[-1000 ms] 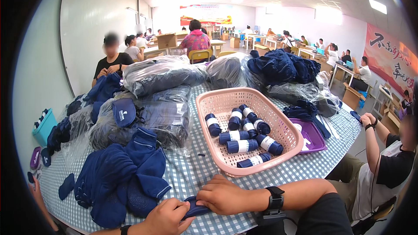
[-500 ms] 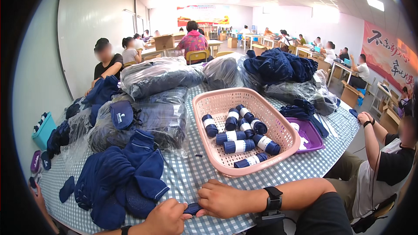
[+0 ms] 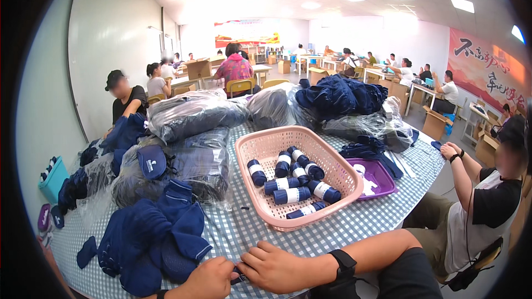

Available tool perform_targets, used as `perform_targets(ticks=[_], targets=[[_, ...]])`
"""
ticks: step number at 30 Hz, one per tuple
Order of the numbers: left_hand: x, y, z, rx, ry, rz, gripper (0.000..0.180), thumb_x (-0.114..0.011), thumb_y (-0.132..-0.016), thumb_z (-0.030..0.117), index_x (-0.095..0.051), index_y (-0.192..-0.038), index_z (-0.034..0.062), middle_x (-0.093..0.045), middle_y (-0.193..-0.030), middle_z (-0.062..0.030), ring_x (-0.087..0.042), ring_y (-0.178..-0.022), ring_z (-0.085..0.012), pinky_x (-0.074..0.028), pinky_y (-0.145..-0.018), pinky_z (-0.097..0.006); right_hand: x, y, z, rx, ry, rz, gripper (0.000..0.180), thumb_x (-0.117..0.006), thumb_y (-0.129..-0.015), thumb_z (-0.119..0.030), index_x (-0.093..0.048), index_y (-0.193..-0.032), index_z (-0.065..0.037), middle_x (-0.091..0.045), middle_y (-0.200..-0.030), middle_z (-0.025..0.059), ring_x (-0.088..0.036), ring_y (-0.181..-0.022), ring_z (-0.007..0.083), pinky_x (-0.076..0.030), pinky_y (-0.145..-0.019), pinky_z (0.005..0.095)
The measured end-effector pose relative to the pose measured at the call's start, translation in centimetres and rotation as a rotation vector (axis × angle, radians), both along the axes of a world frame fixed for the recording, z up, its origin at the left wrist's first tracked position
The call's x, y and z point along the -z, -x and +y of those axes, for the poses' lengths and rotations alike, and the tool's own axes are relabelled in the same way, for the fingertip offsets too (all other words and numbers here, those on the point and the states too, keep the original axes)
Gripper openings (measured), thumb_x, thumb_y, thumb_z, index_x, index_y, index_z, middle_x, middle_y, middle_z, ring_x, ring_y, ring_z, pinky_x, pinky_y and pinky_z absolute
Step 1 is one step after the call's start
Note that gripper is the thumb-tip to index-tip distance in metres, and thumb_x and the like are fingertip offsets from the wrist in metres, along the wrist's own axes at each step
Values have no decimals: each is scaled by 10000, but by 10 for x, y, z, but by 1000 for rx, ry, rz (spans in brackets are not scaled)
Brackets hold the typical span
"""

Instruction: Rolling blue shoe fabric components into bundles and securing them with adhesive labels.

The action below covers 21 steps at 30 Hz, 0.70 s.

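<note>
Hands (image 3: 272,268) nearly touching, both curled, gripping 1 navy cloth piece (image 3: 239,276) (mostly hidden)

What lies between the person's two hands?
In the head view, a small dark navy item, mostly hidden, shows between the left hand and right hand.

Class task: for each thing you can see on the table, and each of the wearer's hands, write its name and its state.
Left hand: closed on cloth
Right hand: closed on the same cloth
Dark blue cloth: gripped, mostly hidden
Pink basket: upright, partly filled
Rolls: rolled, white-banded
Blue garment heap: crumpled, unwrapped
Bundles: wrapped in clear plastic
Purple tray: upright, holding white items
</note>
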State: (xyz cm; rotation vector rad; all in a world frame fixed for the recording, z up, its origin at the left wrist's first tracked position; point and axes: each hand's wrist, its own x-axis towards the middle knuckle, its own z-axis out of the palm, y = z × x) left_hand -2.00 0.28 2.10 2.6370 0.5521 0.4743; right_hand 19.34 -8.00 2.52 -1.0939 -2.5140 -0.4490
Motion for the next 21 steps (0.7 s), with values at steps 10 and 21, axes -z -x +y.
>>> perform_targets(ticks=[10, 21], targets=[[2, 6, -20, 85, 55, 36, 75, -557, -883, 90, -565, -890, 16, -574, -845, -215, -574, -830, -440, -467, -719, -507, 6, 36, -63, 148, 80, -71, 869, -641, -770, -620, -572, -1190, 137, -566, -1217, 306, -533, -1139, 436, -382, -1004, 548], [9, 13, -40, 176, 135, 13, 45, -518, -813, 18, -560, -821, 9, -574, -769, -221, -576, -760, -438, -469, -687, -498, 42, 48, -76, 264, -227, -4, 374, -555, -796, -276, -594, -977, 49, -540, -813, 145, -531, -716, 281, -428, -699, 416]])
